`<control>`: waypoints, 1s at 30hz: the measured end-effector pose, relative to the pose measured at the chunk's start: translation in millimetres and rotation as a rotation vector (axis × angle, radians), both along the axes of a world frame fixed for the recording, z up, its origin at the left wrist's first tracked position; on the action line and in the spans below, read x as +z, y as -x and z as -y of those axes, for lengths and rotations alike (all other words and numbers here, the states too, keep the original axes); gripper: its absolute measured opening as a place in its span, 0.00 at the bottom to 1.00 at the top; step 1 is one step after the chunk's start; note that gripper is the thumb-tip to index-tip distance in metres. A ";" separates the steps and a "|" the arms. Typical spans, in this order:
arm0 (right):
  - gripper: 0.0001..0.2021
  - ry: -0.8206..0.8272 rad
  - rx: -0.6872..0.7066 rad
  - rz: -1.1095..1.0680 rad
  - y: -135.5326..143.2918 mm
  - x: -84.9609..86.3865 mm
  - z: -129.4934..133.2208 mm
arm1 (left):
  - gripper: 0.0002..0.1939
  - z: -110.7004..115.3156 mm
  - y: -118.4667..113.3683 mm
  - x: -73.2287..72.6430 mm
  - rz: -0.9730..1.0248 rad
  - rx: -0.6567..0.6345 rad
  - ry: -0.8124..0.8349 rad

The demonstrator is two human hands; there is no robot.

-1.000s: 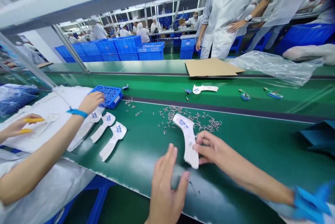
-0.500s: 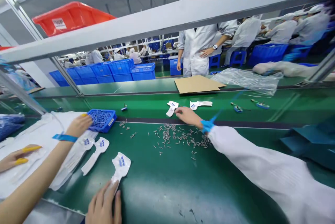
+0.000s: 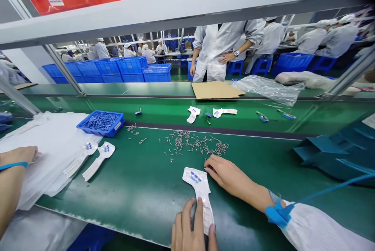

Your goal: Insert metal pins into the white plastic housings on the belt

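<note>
My left hand (image 3: pixel 193 229) grips the handle of a white gun-shaped plastic shell half (image 3: pixel 197 182) with blue parts in its head, lying on the green work surface. My right hand (image 3: pixel 227 173) is just right of that shell, at the near edge of a scattered heap of small screws (image 3: pixel 187 143). Its fingertips are pressed together; whatever they hold is hidden. Beyond the screws, two more white shell halves (image 3: pixel 225 112) lie on the green belt (image 3: pixel 164 113), with a small wired part (image 3: pixel 208 115) between them.
A co-worker's arm (image 3: pixel 13 176) reaches over a pile of white shells (image 3: pixel 55 137) at left. Beside it stands a blue tray of small blue parts (image 3: pixel 102 122). Cardboard (image 3: pixel 216 90) and a plastic bag (image 3: pixel 269 86) lie behind the belt. A metal bar (image 3: pixel 164 6) crosses above.
My left hand has moved right with the shell half. My right hand has come back from the belt to the screws, uncovering the small wired part. The co-worker's hand has left the blue tray.
</note>
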State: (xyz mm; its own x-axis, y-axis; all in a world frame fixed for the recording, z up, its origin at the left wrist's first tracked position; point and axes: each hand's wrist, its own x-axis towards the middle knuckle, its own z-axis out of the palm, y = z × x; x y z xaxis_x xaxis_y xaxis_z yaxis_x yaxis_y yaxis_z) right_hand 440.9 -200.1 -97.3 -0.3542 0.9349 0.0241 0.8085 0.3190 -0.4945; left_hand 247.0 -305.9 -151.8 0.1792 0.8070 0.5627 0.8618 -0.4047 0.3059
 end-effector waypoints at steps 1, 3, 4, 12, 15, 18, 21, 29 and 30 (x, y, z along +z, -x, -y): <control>0.13 0.059 0.011 -0.074 0.2 7.8 4.6 | 0.17 -2.5 -0.8 5.0 0.041 -0.015 0.009; 0.13 0.185 0.019 -0.204 1.0 25.8 16.9 | 0.17 -8.6 -0.2 14.4 0.121 -0.057 0.021; 0.13 0.234 0.013 -0.247 1.7 34.4 23.6 | 0.18 -11.6 0.3 18.7 0.156 -0.083 0.025; 0.14 0.439 0.048 -0.403 12.7 57.0 51.9 | 0.15 -15.7 -0.3 39.7 0.284 -0.245 0.025; 0.15 0.467 0.032 -0.445 16.7 53.7 53.7 | 0.13 -13.1 3.6 43.7 0.286 -0.249 0.028; 0.15 0.508 0.008 -0.512 20.6 48.0 57.0 | 0.10 -11.2 6.1 45.2 0.319 -0.229 0.049; 0.16 0.530 -0.043 -0.587 25.1 39.9 61.1 | 0.07 -9.0 5.6 43.5 0.353 -0.166 0.040; 0.08 0.513 -0.064 -0.533 31.1 31.3 66.8 | 0.09 0.6 9.2 33.4 0.306 -0.227 0.070; 0.07 0.505 -0.055 -0.488 30.5 30.5 66.9 | 0.09 1.3 10.9 32.4 0.291 -0.236 0.083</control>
